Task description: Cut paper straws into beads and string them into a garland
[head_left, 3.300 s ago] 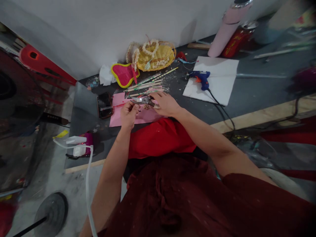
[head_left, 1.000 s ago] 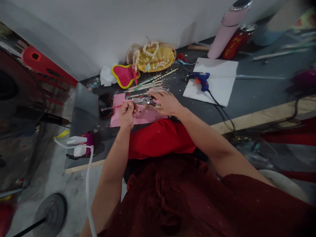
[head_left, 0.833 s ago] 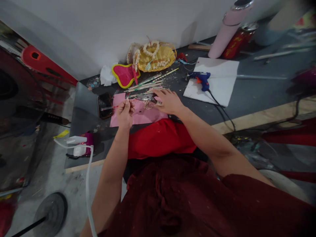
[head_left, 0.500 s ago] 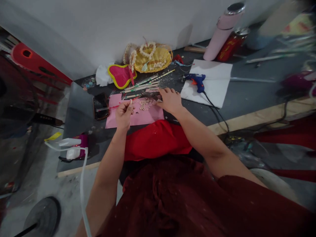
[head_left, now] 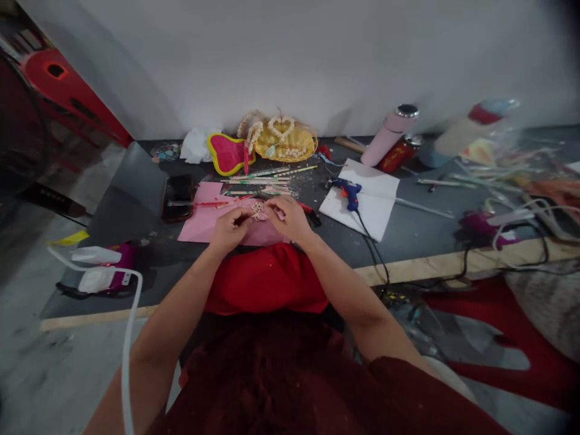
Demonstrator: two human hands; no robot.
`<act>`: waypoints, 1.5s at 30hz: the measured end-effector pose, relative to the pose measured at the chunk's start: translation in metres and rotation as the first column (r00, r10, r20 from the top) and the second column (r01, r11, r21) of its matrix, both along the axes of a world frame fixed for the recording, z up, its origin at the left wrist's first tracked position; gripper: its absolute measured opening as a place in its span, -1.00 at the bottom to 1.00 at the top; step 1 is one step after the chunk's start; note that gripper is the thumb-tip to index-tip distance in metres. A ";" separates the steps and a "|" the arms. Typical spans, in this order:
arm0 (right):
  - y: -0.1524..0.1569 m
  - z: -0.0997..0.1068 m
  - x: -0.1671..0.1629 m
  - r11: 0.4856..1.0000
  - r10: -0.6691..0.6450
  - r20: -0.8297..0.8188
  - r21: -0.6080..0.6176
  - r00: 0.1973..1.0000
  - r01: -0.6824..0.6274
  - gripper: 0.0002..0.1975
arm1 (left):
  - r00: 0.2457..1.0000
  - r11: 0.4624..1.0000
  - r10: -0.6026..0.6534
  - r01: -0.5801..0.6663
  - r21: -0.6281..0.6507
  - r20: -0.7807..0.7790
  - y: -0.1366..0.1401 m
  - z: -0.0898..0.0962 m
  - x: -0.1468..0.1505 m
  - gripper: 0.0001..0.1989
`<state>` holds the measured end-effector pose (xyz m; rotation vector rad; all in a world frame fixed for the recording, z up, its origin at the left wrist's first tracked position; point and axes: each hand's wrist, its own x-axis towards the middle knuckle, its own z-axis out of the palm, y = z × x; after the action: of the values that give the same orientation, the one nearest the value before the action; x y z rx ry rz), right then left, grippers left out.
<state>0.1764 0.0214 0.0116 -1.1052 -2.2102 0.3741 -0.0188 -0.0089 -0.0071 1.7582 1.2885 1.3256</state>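
Observation:
A pink sheet (head_left: 202,225) lies on the dark table, with a small pile of short pale pieces (head_left: 258,208) on it. My left hand (head_left: 232,229) is at the pile's left side, thumb and fingers pinched together; whatever is in them is too small to name. From the right, my right hand (head_left: 290,219) reaches into the pile with fingers curled and tips close together, their contents hidden. A tool with red and black handles (head_left: 310,214), perhaps pliers, lies just beyond my right hand. Thin pale sticks with green marks (head_left: 258,181) lie behind the pile.
A blue glue gun (head_left: 348,192) rests on a white sheet (head_left: 380,211), its cord running over the front edge. Behind are a yellow basket (head_left: 296,151), a pink heart-like piece (head_left: 229,156), a pink flask (head_left: 389,136) and a red can (head_left: 399,154). A phone (head_left: 178,198) lies left.
My right hand has come off the dark tool and moved left and nearer to the pale pile. My left hand has moved in toward the pile too. The camera view has shifted.

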 end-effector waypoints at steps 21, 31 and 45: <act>-0.005 -0.015 -0.011 0.980 0.167 -0.128 -0.091 0.978 -0.179 -0.81 | 0.996 0.996 -0.042 0.048 -0.073 0.077 -0.002 0.000 0.003 -0.82; -0.006 -0.005 -0.006 0.963 0.122 -0.182 -0.216 0.976 -0.161 -0.71 | 0.997 0.997 -0.079 0.079 -0.024 -0.017 -0.004 0.002 0.002 -0.79; -0.007 -0.005 -0.007 0.924 0.275 -0.169 -0.224 0.946 -0.309 -0.69 | 0.941 0.986 -0.160 0.135 -0.101 -0.299 -0.006 0.007 0.002 -0.78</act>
<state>0.1691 0.0145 0.0063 -0.8401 -2.2514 0.8503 -0.0170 -0.0153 -0.0006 2.0177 1.3201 0.9308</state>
